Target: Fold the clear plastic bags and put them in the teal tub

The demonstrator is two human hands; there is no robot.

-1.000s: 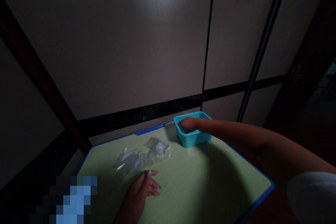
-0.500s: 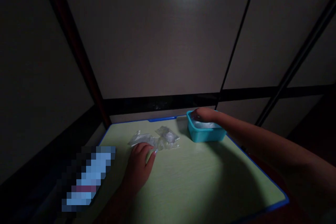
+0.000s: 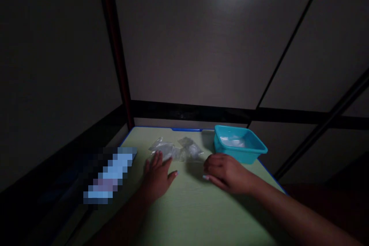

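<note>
Right hand out of the tub, both hands now low on the counter.

The right hand (image 3: pixel 227 172) has left the teal plastic tub (image 3: pixel 240 148) and rests loosely curled, empty; the left hand (image 3: pixel 158 175) lies flat, fingertips touching the crumpled clear plastic bags (image 3: pixel 175 149) on the pale green counter (image 3: pixel 196 207).

The room before me is dim. Pale wall panels (image 3: pixel 187 46) fill the upper frame, split by thin dark seams, with one soft patch of light at the top centre. A dark reddish post (image 3: pixel 115 46) runs down the upper left. A black rail (image 3: pixel 190 111) crosses mid-frame. Below it lies my pale green worktop (image 3: pixel 196 207), edged in blue.
</note>
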